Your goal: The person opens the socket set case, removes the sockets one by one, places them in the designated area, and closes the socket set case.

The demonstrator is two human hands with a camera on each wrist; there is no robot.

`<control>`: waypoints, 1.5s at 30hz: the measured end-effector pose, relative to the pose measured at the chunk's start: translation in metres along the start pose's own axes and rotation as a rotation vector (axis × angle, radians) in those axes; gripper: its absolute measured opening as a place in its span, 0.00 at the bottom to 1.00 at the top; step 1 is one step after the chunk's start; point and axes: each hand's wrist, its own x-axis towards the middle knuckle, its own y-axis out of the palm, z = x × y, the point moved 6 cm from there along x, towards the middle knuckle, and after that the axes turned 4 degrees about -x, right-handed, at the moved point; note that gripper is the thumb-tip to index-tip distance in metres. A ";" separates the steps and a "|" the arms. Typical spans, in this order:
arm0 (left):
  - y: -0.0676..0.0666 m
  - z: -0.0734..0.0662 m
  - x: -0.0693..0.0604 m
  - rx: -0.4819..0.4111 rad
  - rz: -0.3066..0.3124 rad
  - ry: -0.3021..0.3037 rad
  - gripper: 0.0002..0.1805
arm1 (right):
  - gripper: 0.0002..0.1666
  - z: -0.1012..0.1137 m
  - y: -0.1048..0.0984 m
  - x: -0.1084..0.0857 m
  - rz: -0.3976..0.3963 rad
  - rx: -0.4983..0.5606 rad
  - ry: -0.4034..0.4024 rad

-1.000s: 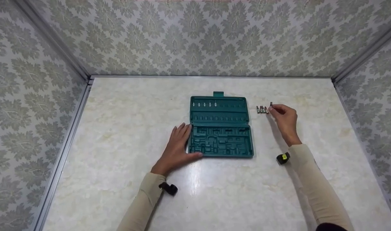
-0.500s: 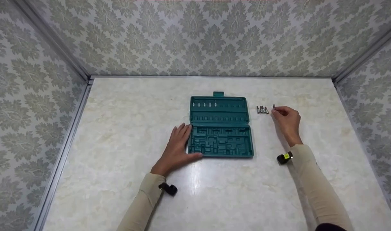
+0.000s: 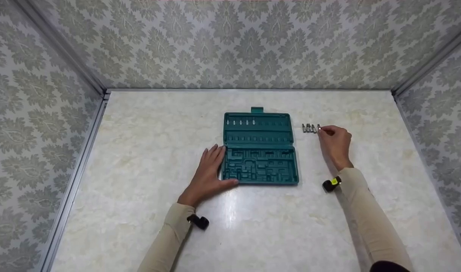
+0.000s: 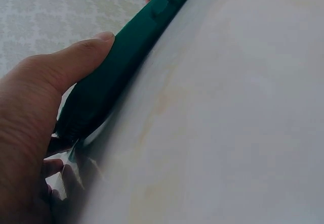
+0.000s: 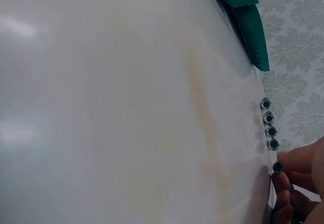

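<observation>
An opened green case (image 3: 258,166) lies in the head view, with several small metal pieces (image 3: 241,122) in the upper row of its far half. My left hand (image 3: 205,177) is spread at its near left corner, thumb on the near edge and fingers along the left side; in the left wrist view the thumb of my left hand (image 4: 30,107) rests on the green case (image 4: 121,52). Right of the case my right hand (image 3: 335,145) pinches a metal bit (image 3: 319,127). In the right wrist view, thumb and fingers of my right hand (image 5: 301,183) hold the bit (image 5: 277,167) end-on.
Several loose metal bits (image 3: 309,128) lie side by side between the case and my right hand; the right wrist view shows these bits (image 5: 269,118) in a line. The pale table (image 3: 139,151) meets patterned walls at the back and both sides.
My right hand shifted a little right, then back left with the bit, which now sits close beside the loose ones. My left hand stays put on the case.
</observation>
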 end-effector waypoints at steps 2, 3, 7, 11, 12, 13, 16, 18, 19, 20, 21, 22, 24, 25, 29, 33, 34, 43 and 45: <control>0.000 -0.001 0.001 0.006 -0.001 0.003 0.70 | 0.15 0.001 -0.001 0.000 0.003 -0.010 -0.002; 0.001 -0.001 0.001 0.008 0.000 0.003 0.70 | 0.15 0.002 -0.001 0.000 0.005 -0.014 0.000; 0.001 -0.002 0.002 0.019 -0.003 0.008 0.70 | 0.14 0.003 -0.001 0.000 -0.004 -0.022 -0.004; 0.000 -0.003 0.002 0.019 -0.006 0.012 0.70 | 0.13 0.005 -0.002 0.001 -0.023 -0.026 -0.001; 0.000 -0.003 0.002 0.016 -0.006 0.012 0.70 | 0.13 0.005 -0.002 0.001 -0.023 -0.026 0.003; 0.000 -0.003 0.002 0.016 -0.006 0.012 0.70 | 0.13 0.006 -0.003 0.001 -0.024 -0.027 0.007; -0.001 -0.003 0.002 0.009 -0.008 0.014 0.70 | 0.14 0.008 -0.003 0.001 -0.016 -0.017 0.025; -0.002 -0.003 0.002 0.003 -0.010 0.015 0.70 | 0.16 0.010 -0.005 0.001 -0.014 -0.004 0.033; -0.003 -0.003 0.002 0.000 -0.011 0.014 0.70 | 0.18 0.013 -0.006 0.002 -0.014 0.002 0.033; -0.003 -0.003 0.001 -0.002 -0.013 0.012 0.70 | 0.19 0.016 -0.008 0.002 -0.014 0.008 0.031; -0.004 -0.003 0.001 -0.002 -0.015 0.012 0.70 | 0.21 0.019 -0.011 0.003 -0.019 0.017 0.026; -0.004 -0.003 0.001 -0.002 -0.015 0.009 0.70 | 0.22 0.023 -0.014 0.003 -0.024 0.023 0.016; -0.005 -0.002 0.000 0.000 -0.015 0.005 0.70 | 0.22 0.033 -0.020 0.005 -0.034 0.036 -0.007; -0.005 -0.002 -0.001 0.002 -0.015 0.003 0.70 | 0.22 0.038 -0.022 0.006 -0.038 0.042 -0.019; -0.005 -0.001 -0.001 0.009 -0.011 -0.006 0.70 | 0.21 0.056 -0.023 0.008 -0.009 0.073 -0.071; -0.005 -0.001 -0.001 0.010 -0.007 -0.028 0.71 | 0.19 0.073 -0.006 0.007 0.080 0.109 -0.143; -0.004 -0.001 -0.001 0.010 -0.006 -0.031 0.71 | 0.19 0.077 0.001 0.006 0.110 0.116 -0.154; -0.002 0.000 0.000 -0.007 -0.007 -0.021 0.70 | 0.19 0.113 0.052 -0.002 0.372 0.059 -0.228; -0.001 0.000 0.001 -0.004 -0.008 -0.015 0.70 | 0.19 0.121 0.060 -0.003 0.419 0.051 -0.251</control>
